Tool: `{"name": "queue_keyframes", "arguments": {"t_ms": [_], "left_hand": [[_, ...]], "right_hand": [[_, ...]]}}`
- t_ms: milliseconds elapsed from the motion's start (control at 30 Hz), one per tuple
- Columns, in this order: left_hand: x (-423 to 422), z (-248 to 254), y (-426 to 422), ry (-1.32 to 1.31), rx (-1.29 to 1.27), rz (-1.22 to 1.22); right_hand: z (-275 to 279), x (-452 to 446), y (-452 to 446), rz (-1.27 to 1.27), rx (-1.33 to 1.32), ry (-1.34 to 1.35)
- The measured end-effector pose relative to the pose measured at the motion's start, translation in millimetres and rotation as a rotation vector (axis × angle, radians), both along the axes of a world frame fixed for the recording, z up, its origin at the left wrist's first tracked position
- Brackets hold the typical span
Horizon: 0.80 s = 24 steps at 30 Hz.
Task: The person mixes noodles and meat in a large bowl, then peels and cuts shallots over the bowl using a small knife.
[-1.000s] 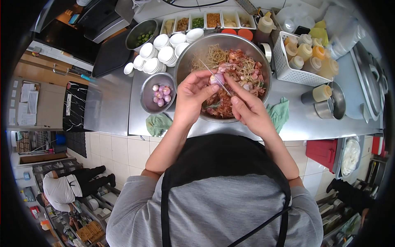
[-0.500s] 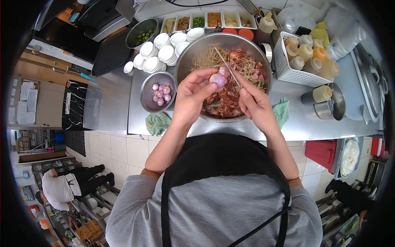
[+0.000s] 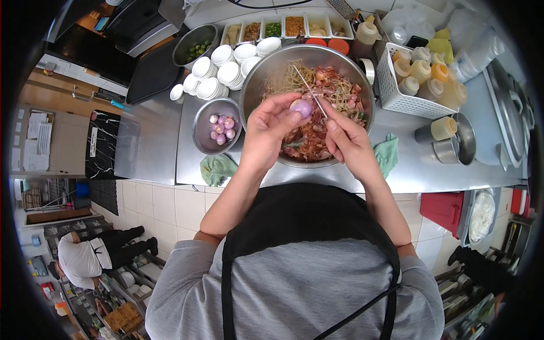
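Note:
Over a big steel bowl [image 3: 247, 85] of reddish peelings and pale roots, my left hand [image 3: 271, 127] holds a purple shallot [image 3: 301, 107] between thumb and fingers. My right hand [image 3: 352, 141] grips a thin knife [image 3: 309, 89], its blade slanting up and left just beyond the shallot, with a small gap between them. Left of the big bowl, a smaller steel bowl [image 3: 201, 139] holds several peeled shallots [image 3: 222, 129].
Stacked white cups [image 3: 229, 75] and a bowl of green limes [image 3: 197, 50] stand at the back left. A white basket [image 3: 408, 105] of squeeze bottles is on the right. Green cloths [image 3: 217, 169] [image 3: 387, 154] lie near the front edge. Another person [image 3: 85, 260] is at lower left.
The knife has moved off the shallot to its upper right, and my right hand has shifted slightly right. My left hand still holds the shallot.

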<state>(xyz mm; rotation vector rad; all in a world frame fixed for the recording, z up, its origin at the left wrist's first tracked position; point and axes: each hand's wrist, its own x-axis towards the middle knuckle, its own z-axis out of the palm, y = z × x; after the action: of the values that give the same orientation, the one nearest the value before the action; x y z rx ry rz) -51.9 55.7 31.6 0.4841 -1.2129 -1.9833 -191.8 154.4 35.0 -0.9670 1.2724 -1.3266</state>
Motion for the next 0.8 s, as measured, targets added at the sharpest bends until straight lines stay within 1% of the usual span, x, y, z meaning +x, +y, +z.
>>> {"name": "queue_keyframes", "arguments": {"t_ms": [133, 200, 267, 300, 433, 500, 567, 600, 667, 800], "left_hand": [[-1, 1, -2, -0.052, -0.019, 0.017], [-2, -1, -2, -0.057, -0.026, 0.027], [-5, -9, -2, -0.023, -0.111, 0.069], [-5, -9, -2, -0.022, -0.111, 0.069], [-4, -7, -3, -0.054, -0.096, 0.074], [-2, -4, -4, -0.071, -0.089, 0.067], [0, -2, -6, -0.025, 0.024, 0.001], [0, -3, -7, -0.025, 0.023, 0.001], [0, -5, -9, 0.036, 0.139, -0.057], [-3, -6, -7, -0.008, 0.051, -0.017]], "right_hand": [[-6, 4, 1, -0.029, -0.004, -0.009], [-4, 7, 1, 0.024, -0.033, -0.048], [-3, 10, -1, 0.032, -0.064, -0.048], [-3, 11, -2, 0.040, -0.095, -0.048], [-7, 2, -1, -0.016, -0.030, -0.090], [-7, -2, -3, -0.088, 0.009, -0.075], [-6, -6, -4, -0.092, -0.001, -0.091], [-5, -7, -4, -0.097, -0.009, -0.108], [-2, -4, -3, -0.091, -0.020, -0.083], [-1, -5, -3, -0.109, -0.043, -0.042]]}}
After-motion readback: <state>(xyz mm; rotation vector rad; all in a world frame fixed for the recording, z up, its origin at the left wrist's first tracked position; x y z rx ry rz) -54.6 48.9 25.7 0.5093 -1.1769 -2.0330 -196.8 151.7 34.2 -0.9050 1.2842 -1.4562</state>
